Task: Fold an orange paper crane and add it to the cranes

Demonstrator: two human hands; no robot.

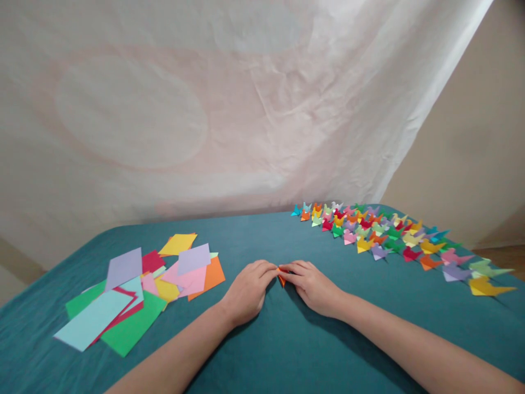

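Note:
A small folded piece of orange paper [281,278] is pinched between my two hands, just above the middle of the table. My left hand [251,289] grips its left side, with thumb and fingers closed together. From the other side my right hand [315,288] holds it, fingers bent and pressed to the paper. Most of the orange paper is hidden behind the fingertips, so its exact folded shape cannot be made out. Only a pointed lower part shows between the hands.
Loose coloured paper sheets [133,314] lie overlapping on the left of the teal-covered table [254,361]. Rows of small folded paper birds [379,251] in many colours stand along the right side. A pale hanging cloth [229,109] drops behind the table's far edge.

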